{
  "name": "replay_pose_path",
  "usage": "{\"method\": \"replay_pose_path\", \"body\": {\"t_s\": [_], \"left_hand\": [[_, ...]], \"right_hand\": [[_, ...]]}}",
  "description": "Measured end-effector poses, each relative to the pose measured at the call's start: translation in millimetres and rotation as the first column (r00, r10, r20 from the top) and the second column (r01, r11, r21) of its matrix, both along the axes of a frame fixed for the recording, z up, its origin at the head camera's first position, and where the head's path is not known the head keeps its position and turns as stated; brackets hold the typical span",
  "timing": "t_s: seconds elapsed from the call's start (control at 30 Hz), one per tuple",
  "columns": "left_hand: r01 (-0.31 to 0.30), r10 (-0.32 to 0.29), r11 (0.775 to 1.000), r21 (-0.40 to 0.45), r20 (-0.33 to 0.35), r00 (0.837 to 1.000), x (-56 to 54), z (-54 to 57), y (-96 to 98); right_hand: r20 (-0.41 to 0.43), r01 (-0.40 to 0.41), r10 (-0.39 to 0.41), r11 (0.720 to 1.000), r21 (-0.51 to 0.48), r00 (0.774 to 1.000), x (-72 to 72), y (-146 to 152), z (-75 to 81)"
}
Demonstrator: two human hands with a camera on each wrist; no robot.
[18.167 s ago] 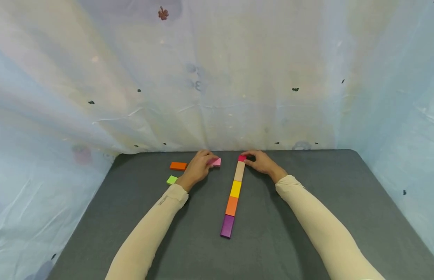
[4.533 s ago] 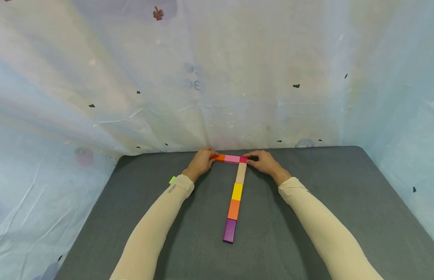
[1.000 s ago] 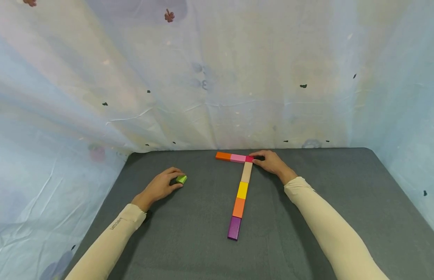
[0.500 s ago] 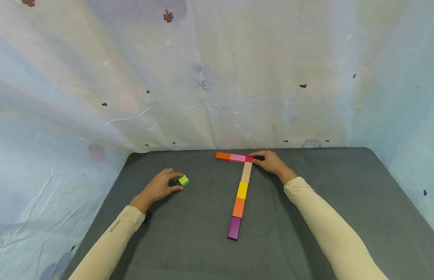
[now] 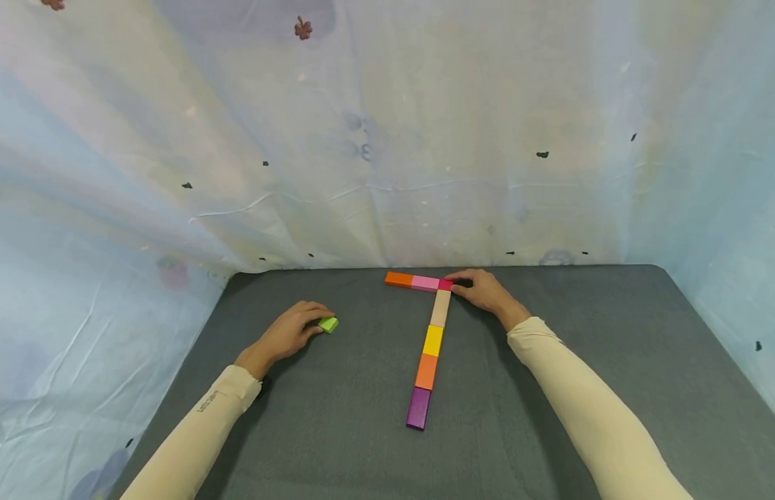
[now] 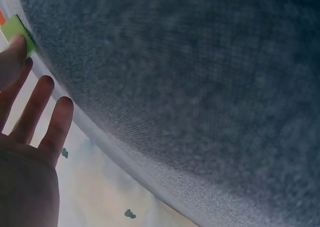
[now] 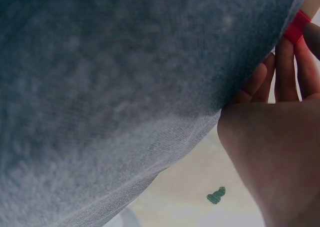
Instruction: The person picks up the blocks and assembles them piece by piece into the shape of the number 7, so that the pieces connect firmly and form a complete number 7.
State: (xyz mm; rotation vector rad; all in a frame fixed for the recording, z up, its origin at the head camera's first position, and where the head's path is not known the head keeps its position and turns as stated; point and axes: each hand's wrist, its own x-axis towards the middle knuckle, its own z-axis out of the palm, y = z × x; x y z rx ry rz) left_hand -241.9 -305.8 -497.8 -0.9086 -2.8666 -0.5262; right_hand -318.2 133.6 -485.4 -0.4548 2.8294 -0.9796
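My left hand (image 5: 287,333) pinches a small lime-green block (image 5: 328,325) between thumb and fingers, left of the row of blocks. In the left wrist view the thumb lies on the face of the green block (image 6: 18,33), and the other fingers are spread. At the far end of the row, my right hand (image 5: 486,289) holds a small red block (image 5: 445,285) with thumb and index finger. The red block (image 7: 298,27) is partly covered by the fingers in the right wrist view. Left of it lie a pink block (image 5: 425,282) and a dark orange block (image 5: 398,279), end to end.
A beige block (image 5: 441,308), a yellow block (image 5: 433,340), an orange block (image 5: 426,371) and a purple block (image 5: 418,408) run from the red one toward the near side. They lie on a dark grey table (image 5: 350,430). A patterned curtain (image 5: 412,139) hangs behind its far edge.
The pink and dark orange blocks have joined the row's far end. My left hand has come back to the green block, which has turned and shifted slightly right. My right hand stays at the red block.
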Motion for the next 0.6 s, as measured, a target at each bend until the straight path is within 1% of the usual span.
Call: {"method": "replay_pose_path", "body": {"t_s": [0.1, 0.3, 0.6], "left_hand": [[-0.02, 0.02, 1.0, 0.002, -0.007, 1.0, 0.9, -0.3, 0.2], [-0.044, 0.044, 0.999, 0.009, 0.009, 0.999, 1.3, -0.7, 0.4], [-0.055, 0.055, 0.998, 0.018, 0.022, 0.998, -0.1, -2.0, 1.0]], "right_hand": [[0.001, 0.0, 0.0, 1.0, 0.0, 1.0, 0.6, -0.1, -0.1], [0.001, -0.001, 0.001, 1.0, -0.006, 1.0, 1.5, 0.7, 1.1], [0.012, 0.005, -0.005, 1.0, -0.015, 1.0, 1.1, 0.9, 1.3]]}}
